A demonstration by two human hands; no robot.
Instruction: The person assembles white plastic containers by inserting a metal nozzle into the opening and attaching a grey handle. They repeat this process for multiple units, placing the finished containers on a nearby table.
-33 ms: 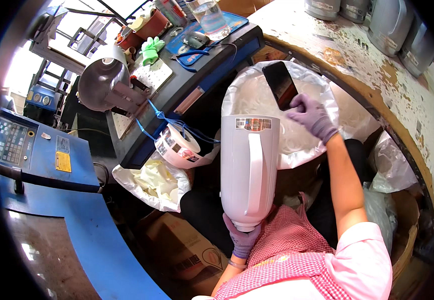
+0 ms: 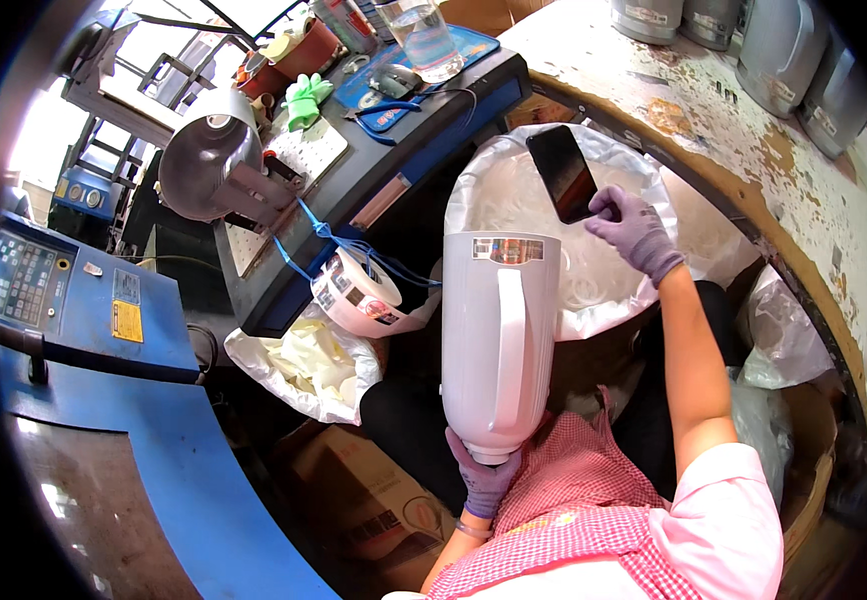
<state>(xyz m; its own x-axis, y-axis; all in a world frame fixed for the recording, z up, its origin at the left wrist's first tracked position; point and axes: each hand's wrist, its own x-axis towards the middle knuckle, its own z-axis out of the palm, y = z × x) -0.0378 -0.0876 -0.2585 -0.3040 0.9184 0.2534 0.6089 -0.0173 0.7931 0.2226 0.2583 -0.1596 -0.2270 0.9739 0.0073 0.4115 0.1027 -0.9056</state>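
Note:
My left hand [image 2: 484, 480], in a purple glove, grips the base of a tall white plastic jug body [image 2: 499, 340] with a moulded handle. The jug points away from me above my lap. My right hand [image 2: 634, 230], also in a purple glove, pinches a flat dark rectangular piece [image 2: 564, 172] by its lower edge. It holds the piece over a round bin lined with a white plastic bag [image 2: 604, 300], just beyond the jug's far end.
A tape roll [image 2: 359, 290] hangs off the dark workbench [image 2: 374, 180], which carries blue pliers [image 2: 389, 110], green gloves [image 2: 306, 100] and a glass [image 2: 424, 35]. To the left stands a blue machine [image 2: 104, 400]. A bag of white scraps [image 2: 304, 365] and a cardboard box [image 2: 374, 500] sit below. Grey jugs [image 2: 784, 50] stand on the worn table.

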